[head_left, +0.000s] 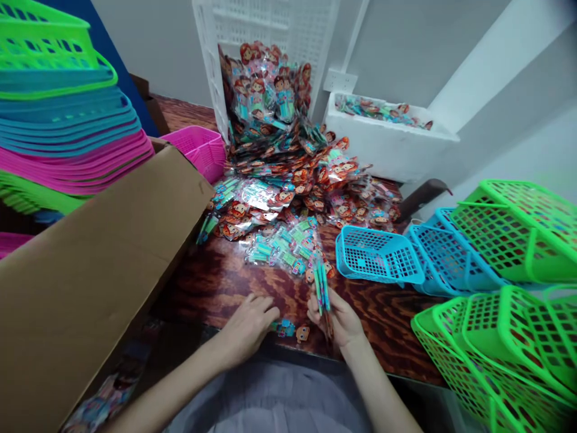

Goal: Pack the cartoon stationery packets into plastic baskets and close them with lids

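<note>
My right hand (340,322) is closed around a small stack of flat cartoon-figure cutouts (321,285), held on edge with their blue and green ends pointing away from me. At the table's near edge lies a single cartoon-figure cutout (286,328) with a round brown head. Over its left end are the curled fingers of my left hand (249,323); the fingertips are partly hidden, and they seem to pinch it. Just beyond both hands, similar cutouts in clear plastic bags (283,246) lie spread on the dark wood-grain table (211,288).
A heap of bagged cutouts (288,162) rises at the back against a white plastic crate (207,66). An open cardboard box (121,240) and stacked baskets (67,126) stand left. Blue baskets (378,255) and green baskets (487,343) are right. A white foam box (383,141) sits behind.
</note>
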Demonstrator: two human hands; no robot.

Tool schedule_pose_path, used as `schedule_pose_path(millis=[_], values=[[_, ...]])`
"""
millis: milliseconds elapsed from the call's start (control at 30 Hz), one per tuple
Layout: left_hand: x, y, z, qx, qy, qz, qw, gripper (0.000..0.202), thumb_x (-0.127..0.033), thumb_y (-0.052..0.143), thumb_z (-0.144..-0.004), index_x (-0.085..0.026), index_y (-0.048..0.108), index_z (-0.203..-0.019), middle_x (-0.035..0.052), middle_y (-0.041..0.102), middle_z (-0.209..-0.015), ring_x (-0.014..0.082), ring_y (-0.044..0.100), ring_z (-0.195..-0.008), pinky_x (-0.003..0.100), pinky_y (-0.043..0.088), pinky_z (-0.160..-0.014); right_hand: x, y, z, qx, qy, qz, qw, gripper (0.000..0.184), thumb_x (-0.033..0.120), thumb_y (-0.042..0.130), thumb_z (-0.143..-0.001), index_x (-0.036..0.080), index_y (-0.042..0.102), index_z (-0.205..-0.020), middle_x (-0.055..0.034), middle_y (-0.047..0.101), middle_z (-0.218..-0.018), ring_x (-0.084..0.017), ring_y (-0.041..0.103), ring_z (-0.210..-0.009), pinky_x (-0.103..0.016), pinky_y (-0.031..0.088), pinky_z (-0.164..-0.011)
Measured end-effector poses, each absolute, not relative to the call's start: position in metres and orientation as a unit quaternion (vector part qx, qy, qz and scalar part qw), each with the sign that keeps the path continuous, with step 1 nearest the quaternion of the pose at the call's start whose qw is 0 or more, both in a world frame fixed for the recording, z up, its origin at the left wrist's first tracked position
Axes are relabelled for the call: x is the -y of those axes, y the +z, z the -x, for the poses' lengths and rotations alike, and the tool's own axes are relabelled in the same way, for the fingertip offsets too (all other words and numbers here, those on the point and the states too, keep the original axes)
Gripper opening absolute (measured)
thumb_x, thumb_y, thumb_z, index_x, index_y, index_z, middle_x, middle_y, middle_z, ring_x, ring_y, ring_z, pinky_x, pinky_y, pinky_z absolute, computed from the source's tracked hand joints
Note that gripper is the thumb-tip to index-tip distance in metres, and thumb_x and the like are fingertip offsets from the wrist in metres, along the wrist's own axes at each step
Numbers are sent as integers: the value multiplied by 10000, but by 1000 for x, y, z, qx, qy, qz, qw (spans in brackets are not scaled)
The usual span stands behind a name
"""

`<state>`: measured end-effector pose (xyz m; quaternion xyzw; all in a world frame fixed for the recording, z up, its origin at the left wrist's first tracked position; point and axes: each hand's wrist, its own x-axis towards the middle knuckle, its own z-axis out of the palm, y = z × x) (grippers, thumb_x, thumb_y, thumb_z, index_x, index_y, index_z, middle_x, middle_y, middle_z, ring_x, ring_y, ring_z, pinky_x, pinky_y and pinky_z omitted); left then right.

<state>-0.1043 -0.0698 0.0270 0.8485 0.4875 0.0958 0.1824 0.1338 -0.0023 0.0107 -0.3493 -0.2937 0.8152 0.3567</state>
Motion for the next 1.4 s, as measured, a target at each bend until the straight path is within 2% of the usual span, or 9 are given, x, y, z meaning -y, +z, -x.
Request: schedule_pose_path(millis=[133,233,300,367,467,633,1167,1300,1400], values=[[77,23,111,-477,160,-859,96,189,-111,439,-964,-191,536,-822,26,576,-862,180,549,-845,425,413,-1006,-20,25,-135,514,638,470,328,382,502,654,-831,213,646,-1081,-52,711,-925,-217,649,-810,-351,504,-758],[78,17,112,-488,221,-844,31,139,-103,470,-941,-172,565,-866,116,584,-1213,260,513,-1213,512,318,-1142,-16,39,-119,744,394,491,226,205,347,562,-922,213,668,-1035,-64,687,-1052,-244,635,-977,-366,464,-879],[77,12,113,-492,253,-833,4,162,-90,488,-922,-151,578,-1042,171,408,-1479,328,316,-1427,553,281,-1173,-1,46,-103,836,289,452,119,172,268,515,-956,213,667,-1014,-66,664,-1058,-233,640,-954,-346,463,-849],[75,8,116,-495,271,-825,3,398,-83,502,-909,-139,479,-1302,204,253,-1576,349,196,-1487,582,280,-1175,17,52,-90,873,245,419,40,159,238,509,-966,207,656,-1017,-64,652,-1028,-219,647,-905,-323,472,-796],[76,4,124,-496,270,-823,56,697,-87,510,-906,-187,209,-1527,205,233,-1591,320,210,-1491,569,313,-1169,33,54,-87,873,251,417,17,173,264,530,-970,216,636,-1097,-63,660,-1036,-225,646,-937,-329,478,-820],[79,2,133,-515,268,-790,196,925,-36,527,-848,-242,0,-1579,167,336,-1553,273,331,-1447,479,394,-1148,32,45,-106,821,347,446,86,296,397,489,-995,250,619,-1217,-67,677,-1181,-246,625,-1093,-373,449,-957],[91,3,127,-530,283,-759,252,980,-25,536,-835,-263,-65,-1573,162,33,-1653,274,239,-1498,443,380,-1160,57,38,-92,762,450,424,192,308,380,387,-1036,244,661,-996,-40,661,-976,-183,607,-917,-292,435,-821],[85,13,124,-517,203,-815,166,885,15,505,-783,-256,163,-1553,160,95,-1643,339,205,-1497,569,321,-1161,57,39,-89,774,439,418,185,293,366,402,-1032,234,656,-969,-35,664,-957,-176,612,-905,-283,433,-811],[77,18,118,-482,104,-863,109,560,-14,506,-811,-189,492,-1342,135,550,-1337,328,447,-1325,645,205,-1173,35,37,-86,789,447,396,145,339,343,419,-1019,214,638,-795,-7,652,-808,-159,599,-781,-263,430,-726]])
